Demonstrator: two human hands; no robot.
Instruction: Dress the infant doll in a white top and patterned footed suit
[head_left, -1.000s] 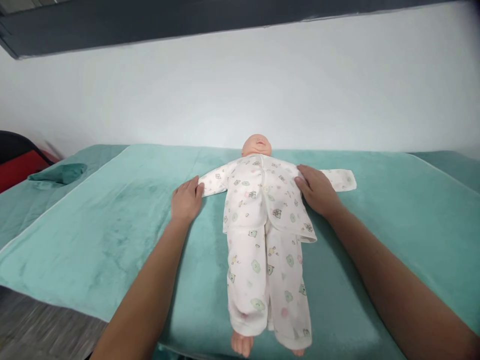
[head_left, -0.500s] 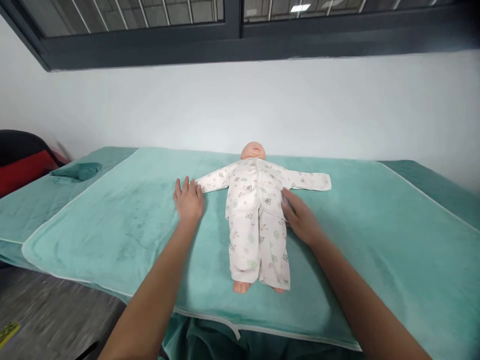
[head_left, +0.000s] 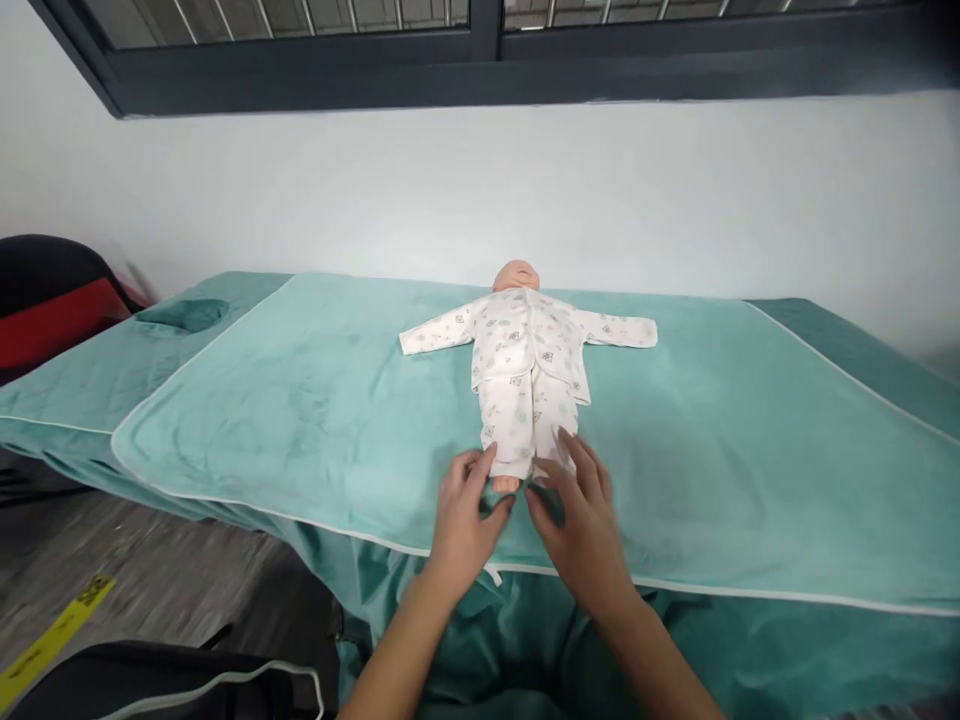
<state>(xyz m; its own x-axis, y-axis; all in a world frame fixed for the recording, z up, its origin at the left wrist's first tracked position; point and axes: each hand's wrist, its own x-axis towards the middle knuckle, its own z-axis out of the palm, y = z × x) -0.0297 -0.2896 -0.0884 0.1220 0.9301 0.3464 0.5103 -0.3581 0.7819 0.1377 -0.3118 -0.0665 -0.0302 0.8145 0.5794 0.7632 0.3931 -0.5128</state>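
A baby doll (head_left: 517, 275) lies on its back with its arms stretched out sideways. It wears a white printed long-sleeved top (head_left: 506, 335) and matching trousers (head_left: 507, 420). My left hand (head_left: 465, 515) is at the trouser cuff on the left, fingertips by its outer side, thumb spread away near the bare foot (head_left: 506, 484). Over the other trouser leg's lower end is my right hand (head_left: 585, 510), fingers bent and apart, with its thumb free. That hand hides the doll's other foot. Neither hand visibly grips the cloth.
A light green cover (head_left: 330, 400) with white piping lies over the bed beneath the doll. Behind stands a white wall (head_left: 375, 190) under a dark window frame (head_left: 300, 80). A red and black chair (head_left: 60, 310) is at the left, and a black item (head_left: 172, 680) is at lower left.
Both hands have moved from the doll's sleeve and side down to its trouser cuffs, coming closer together. The top's lower edge lies smoother and flared. The view has shifted slightly.
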